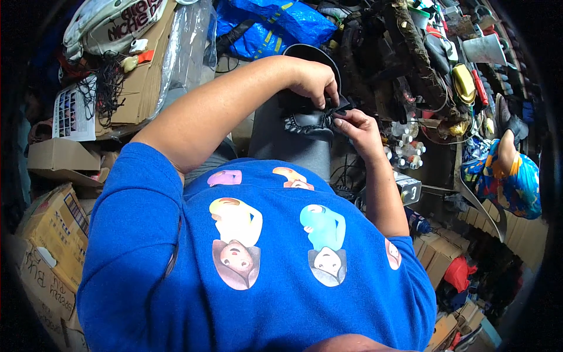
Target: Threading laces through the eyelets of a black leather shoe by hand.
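A black leather piece with a puckered, gathered edge rests over my lap; it looks like a shoe upper, though its whole shape does not show. From above, my left hand reaches down to it, fingers bent and closed at its far right edge. On the right side my right hand pinches the same edge between thumb and fingers. The two hands' fingertips are close together. Any thread or small tool between them is too small to make out.
Just beyond my hands stands a dark round tub, with a blue bag behind it. Cardboard boxes are stacked at left. Small clear bottles, a yellow-handled item and clutter fill the right. Another person's leg shows far right.
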Demonstrator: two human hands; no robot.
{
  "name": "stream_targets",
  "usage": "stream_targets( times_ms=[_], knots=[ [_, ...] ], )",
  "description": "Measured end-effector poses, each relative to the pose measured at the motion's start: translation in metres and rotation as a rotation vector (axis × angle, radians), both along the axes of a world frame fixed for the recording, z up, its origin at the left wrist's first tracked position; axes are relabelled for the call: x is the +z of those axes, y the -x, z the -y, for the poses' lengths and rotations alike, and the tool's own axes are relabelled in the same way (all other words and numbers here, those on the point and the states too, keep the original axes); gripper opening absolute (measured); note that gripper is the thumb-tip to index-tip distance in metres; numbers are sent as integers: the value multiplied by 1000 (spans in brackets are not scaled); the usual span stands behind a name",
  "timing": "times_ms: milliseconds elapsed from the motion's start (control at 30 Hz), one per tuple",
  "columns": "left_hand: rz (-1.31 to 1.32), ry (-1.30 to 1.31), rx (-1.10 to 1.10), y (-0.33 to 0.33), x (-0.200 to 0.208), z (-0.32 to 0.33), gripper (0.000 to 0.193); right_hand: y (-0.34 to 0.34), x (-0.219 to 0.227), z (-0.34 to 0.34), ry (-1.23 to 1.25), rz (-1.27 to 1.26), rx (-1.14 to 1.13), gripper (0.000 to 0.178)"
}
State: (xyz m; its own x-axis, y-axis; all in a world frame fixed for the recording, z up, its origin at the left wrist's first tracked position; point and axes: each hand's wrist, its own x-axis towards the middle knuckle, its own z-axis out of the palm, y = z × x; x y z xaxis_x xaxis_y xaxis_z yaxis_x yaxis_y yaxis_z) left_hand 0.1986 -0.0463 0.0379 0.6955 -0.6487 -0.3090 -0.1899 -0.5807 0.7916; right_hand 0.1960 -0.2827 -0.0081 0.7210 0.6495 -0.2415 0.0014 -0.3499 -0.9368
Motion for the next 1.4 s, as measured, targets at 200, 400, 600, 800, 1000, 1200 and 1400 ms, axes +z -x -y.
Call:
stream_targets(
  times_ms=[200, 400, 600, 800, 1000, 1200, 1400],
  knots=[
    [5, 77, 53, -2, -6, 0, 38, -7, -12, 0, -8, -118, -61, 10],
    [-34, 88, 83, -4, -6, 1, 37, -20, -30, 2, -221, -512, -13, 14],
    [-1, 109, 80, -4, -14, 0, 36, -23, -45, -1, -365, -815, -34, 19],
    [27, 136, 95, 1, -12, -3, 37, -21, -45, -8, -398, -865, -55, 20],
    [70, 148, 165, 8, -10, -2, 32, -11, -41, -8, -408, -771, -71, 14],
    [-6, 197, 217, 9, -11, -5, 27, -8, -13, 3, -191, -318, -112, 14],
    [173, 79, 366, 19, -6, -3, 22, 0, -3, -28, -99, -240, -91, 13]
  ],
)
